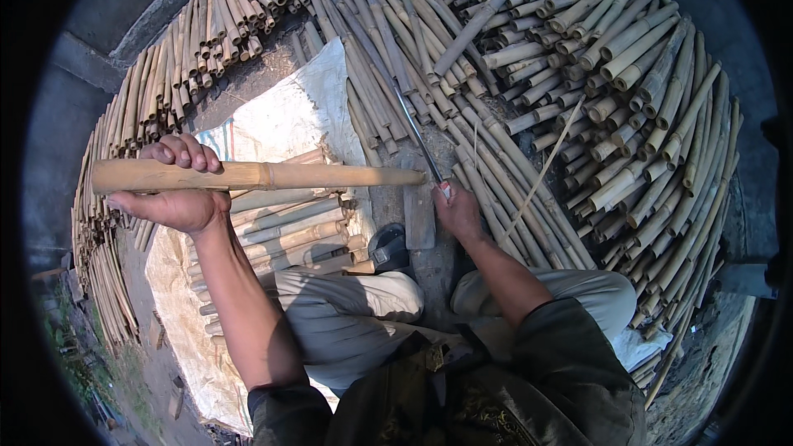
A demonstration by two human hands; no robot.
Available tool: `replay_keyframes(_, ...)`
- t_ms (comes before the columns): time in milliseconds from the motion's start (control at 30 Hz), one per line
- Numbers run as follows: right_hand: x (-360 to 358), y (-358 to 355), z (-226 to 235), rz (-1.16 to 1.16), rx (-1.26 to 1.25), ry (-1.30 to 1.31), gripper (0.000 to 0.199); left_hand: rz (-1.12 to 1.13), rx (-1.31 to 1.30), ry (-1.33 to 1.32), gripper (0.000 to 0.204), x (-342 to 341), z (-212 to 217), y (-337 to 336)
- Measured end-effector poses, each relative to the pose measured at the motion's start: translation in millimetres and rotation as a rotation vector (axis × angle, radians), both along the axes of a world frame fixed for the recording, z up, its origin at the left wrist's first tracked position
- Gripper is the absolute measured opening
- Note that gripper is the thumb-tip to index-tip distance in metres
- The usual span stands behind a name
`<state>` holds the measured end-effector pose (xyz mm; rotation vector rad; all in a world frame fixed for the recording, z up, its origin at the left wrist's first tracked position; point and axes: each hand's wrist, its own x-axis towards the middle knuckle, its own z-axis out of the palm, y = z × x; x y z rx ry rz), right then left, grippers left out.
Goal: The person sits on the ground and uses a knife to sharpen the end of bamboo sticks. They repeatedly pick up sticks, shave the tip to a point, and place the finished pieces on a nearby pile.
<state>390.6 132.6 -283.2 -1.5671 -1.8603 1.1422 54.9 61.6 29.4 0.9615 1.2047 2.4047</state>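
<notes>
A length of bamboo pole (310,175) lies level across the view, its thick end at the left. My left hand (178,198) grips that thick part, fingers over the top and thumb below. The pole's thinner right end rests over a worn wooden block (420,215) on the ground. Close to that end, my right hand (457,206) is closed around the handle of a long, thin-bladed tool (421,139), perhaps a saw or knife. Its blade points away from me, up and to the left, and passes beside the pole's tip. Whether they touch I cannot tell.
Several cut bamboo pieces (289,235) lie on a white woven sheet (289,107) at left. Large bamboo stacks rise at the right (628,116) and far left (157,83). Long poles (529,182) lie on the ground beyond my right hand. A grey wall stands behind.
</notes>
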Motion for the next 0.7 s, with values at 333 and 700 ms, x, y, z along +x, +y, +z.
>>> replay_keyframes(333, 5.1, 3.1, 7.9, 0.048, -0.030, -0.236, 0.039, -0.130, 0.045, 0.010, 0.087, 1.7, 2.9, -0.5)
replay_keyframes(700, 3.3, -0.6, 10.9, 0.164, -0.071, -0.373, 0.034, -0.235, 0.082, 0.023, 0.087, 12.5, 10.3, 4.2)
